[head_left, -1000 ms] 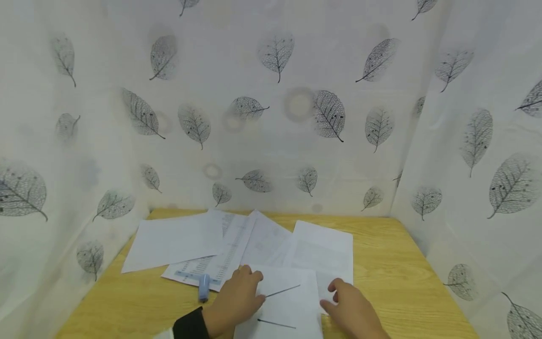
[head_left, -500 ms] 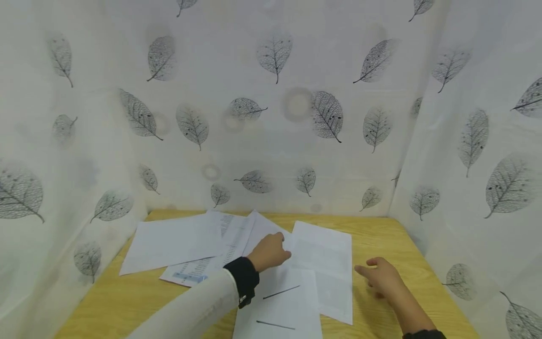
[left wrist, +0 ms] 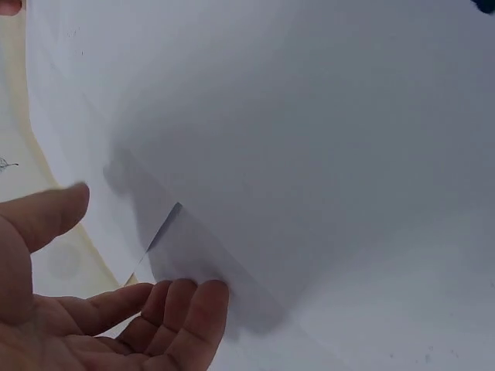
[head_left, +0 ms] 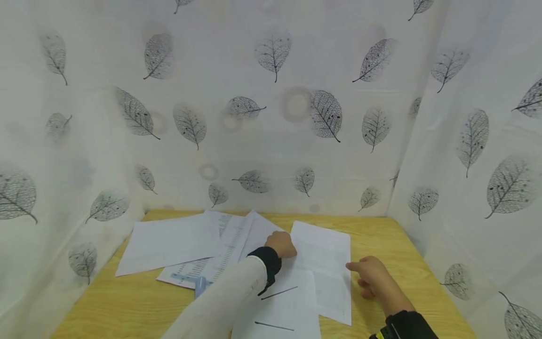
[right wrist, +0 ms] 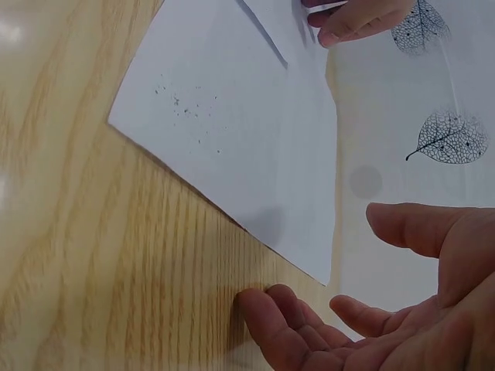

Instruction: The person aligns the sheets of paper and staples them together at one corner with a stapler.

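Note:
A white sheet of paper (head_left: 328, 278) lies right of centre on the wooden table. My left hand (head_left: 281, 244) is at its left edge in the head view. In the left wrist view the left fingertips (left wrist: 205, 305) are bent against the paper, next to a sheet edge, and the thumb stands apart from them. My right hand (head_left: 372, 278) is beside the sheet's right edge. Its thumb and fingers are spread apart in the right wrist view, with nothing between them. Nearer to me lies a sheet with two thin dark strokes (head_left: 292, 310), partly under the left sleeve.
Several overlapping sheets cover the back left: a blank one (head_left: 169, 242), a printed one (head_left: 190, 273), and another white sheet (head_left: 258, 235) by the left hand. A small light-blue cylinder (head_left: 200, 285) stands near the left sleeve. A leaf-patterned curtain (head_left: 271, 117) encloses the table (head_left: 406, 278).
My left hand has moved from the near sheet forward and right to the right sheet's left edge. My right hand moved off to the right, then slightly back towards that sheet's right edge.

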`<state>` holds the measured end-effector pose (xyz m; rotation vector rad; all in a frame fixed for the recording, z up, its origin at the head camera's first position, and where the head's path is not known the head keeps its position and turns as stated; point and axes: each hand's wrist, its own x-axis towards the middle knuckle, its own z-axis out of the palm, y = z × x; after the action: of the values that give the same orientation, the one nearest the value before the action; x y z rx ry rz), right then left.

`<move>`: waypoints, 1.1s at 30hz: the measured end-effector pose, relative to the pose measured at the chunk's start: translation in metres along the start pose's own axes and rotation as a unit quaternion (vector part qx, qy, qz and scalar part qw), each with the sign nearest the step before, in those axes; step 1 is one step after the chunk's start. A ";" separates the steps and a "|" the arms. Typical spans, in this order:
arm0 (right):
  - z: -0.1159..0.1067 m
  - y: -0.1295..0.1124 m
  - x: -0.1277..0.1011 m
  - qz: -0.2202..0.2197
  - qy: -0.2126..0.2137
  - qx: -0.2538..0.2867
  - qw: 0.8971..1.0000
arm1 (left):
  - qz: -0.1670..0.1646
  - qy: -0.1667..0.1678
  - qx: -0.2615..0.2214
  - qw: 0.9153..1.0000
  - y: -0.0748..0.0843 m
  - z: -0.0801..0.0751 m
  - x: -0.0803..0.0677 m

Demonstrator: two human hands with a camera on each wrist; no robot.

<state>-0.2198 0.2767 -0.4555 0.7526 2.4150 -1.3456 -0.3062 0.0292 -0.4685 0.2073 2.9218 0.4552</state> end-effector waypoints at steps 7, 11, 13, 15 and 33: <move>0.011 -0.009 0.003 0.001 0.008 0.003 1.000 | -0.038 -0.011 0.017 0.999 0.008 0.013 0.012; 0.013 -0.010 0.004 0.005 0.019 -0.001 1.000 | -0.047 -0.006 0.009 0.999 0.018 0.019 0.010; 0.014 -0.010 0.004 0.008 0.023 0.001 1.000 | -0.047 -0.002 0.018 0.999 0.022 0.022 0.009; 0.014 -0.011 0.004 0.007 0.025 0.003 1.000 | -0.049 0.002 0.025 0.999 0.024 0.023 0.009; 0.027 -0.003 0.009 -0.036 0.023 0.048 0.998 | -0.106 0.033 -0.110 0.988 0.029 0.029 0.009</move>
<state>-0.2292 0.2553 -0.4716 0.7335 2.4503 -1.4970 -0.3057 0.0658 -0.4877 -0.1505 2.8830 0.7531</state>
